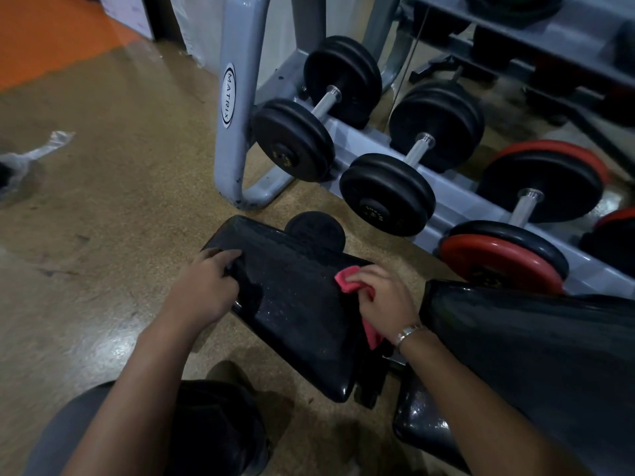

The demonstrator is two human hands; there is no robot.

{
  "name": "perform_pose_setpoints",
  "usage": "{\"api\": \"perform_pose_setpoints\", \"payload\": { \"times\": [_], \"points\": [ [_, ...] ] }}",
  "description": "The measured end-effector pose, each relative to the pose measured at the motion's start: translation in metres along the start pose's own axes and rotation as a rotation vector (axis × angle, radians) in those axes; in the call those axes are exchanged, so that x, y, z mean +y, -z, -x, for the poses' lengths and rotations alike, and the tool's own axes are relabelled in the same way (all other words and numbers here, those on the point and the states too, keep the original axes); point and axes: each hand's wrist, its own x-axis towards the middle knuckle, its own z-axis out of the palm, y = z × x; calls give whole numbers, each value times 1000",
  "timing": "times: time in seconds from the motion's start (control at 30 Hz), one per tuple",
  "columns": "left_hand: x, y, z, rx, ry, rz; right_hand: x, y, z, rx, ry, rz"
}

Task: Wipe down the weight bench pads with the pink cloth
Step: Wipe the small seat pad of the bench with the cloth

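The black seat pad [292, 297] of the weight bench lies in the middle of the view, its surface speckled. My left hand [202, 286] grips the pad's left edge, fingers curled over it. My right hand [385, 304] presses the crumpled pink cloth [347, 280] against the pad's right edge; part of the cloth hangs below my palm. The larger black back pad [536, 355] rises to the right, close to my right wrist, which wears a metal watch.
A grey dumbbell rack [237, 97] with several black and red dumbbells [388, 194] stands just behind the bench. A round black foot pad [316, 228] sits behind the seat. My knee [213, 424] is below the pad. A plastic-wrapped object [31, 156] lies on the brown floor at left.
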Motion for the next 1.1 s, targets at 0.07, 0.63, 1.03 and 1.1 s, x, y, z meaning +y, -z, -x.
{"api": "perform_pose_setpoints", "payload": {
  "times": [0.07, 0.63, 1.03, 1.1],
  "points": [
    [0, -1, 0, -4, 2, -20, 10, 5, -11, -22, -90, 43],
    [4, -6, -3, -8, -2, -80, -18, -13, -21, 22, -81, -15],
    [0, -6, -3, -21, -12, -113, -21, -20, -17, 9, -30, -18],
    [-1, -7, -5, -22, -14, -113, -19, -14, -7, -17, 70, -35]
  ]
}}
